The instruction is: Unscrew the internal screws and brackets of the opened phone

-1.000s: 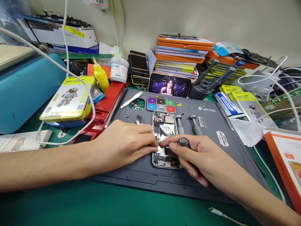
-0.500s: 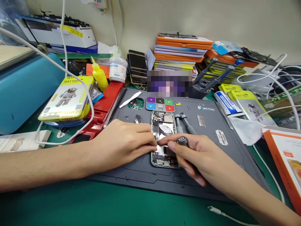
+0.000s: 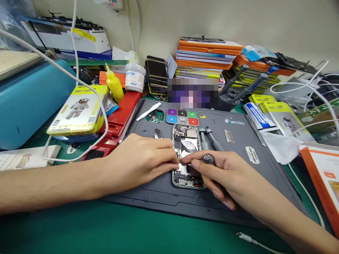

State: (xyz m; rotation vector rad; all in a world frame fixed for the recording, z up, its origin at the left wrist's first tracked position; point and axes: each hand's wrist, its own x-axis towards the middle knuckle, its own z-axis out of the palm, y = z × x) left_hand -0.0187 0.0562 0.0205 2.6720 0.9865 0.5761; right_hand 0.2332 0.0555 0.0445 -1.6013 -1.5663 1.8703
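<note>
An opened phone [image 3: 188,144] lies face-on on the grey work mat, its circuit boards and bare inner frame showing. My left hand [image 3: 148,155] reaches in from the left, thumb and fingers pinched together at the phone's left inner edge. Whatever sits between those fingertips is too small to make out. My right hand [image 3: 219,173] has its index fingertip pressed inside the phone, close to the left fingertips. Tucked in this hand is a grey screwdriver [image 3: 208,159], with its round end cap showing above the thumb and its tip hidden.
Two grey screwdrivers [image 3: 213,138] lie right of the phone. Behind it sits a tray with coloured squares [image 3: 182,117]. A white plastic tool [image 3: 148,111], a metal plate [image 3: 229,136] and a screwdriver stand [image 3: 227,98] are around. A white cable [image 3: 87,86] arches across the left.
The whole scene sits slightly further right in view. Both hands keep nearly the same pose over the phone.
</note>
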